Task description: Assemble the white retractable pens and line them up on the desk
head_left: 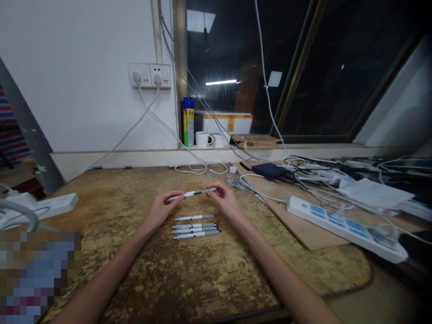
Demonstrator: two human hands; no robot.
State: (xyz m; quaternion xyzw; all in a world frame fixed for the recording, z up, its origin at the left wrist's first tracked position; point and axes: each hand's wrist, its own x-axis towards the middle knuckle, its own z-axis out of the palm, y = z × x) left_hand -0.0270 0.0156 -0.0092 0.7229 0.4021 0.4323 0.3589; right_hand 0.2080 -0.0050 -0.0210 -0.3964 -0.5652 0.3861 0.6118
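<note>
A white and grey pen [193,194] with a dark band is held level above the worn wooden table [148,274]. My left hand [164,205] pinches its left end, and my right hand [223,201] pinches its right end. Just below the hands, several similar pens [195,227] lie side by side on the table, roughly parallel. One pen [195,218] lies slightly apart from the others, nearest to my hands.
A power strip [344,228] and a thin board [303,231] are on the right, with tangled cables behind. Another power strip [64,204] sits at the left. A spray can [189,121] and mug [202,139] stand on the sill.
</note>
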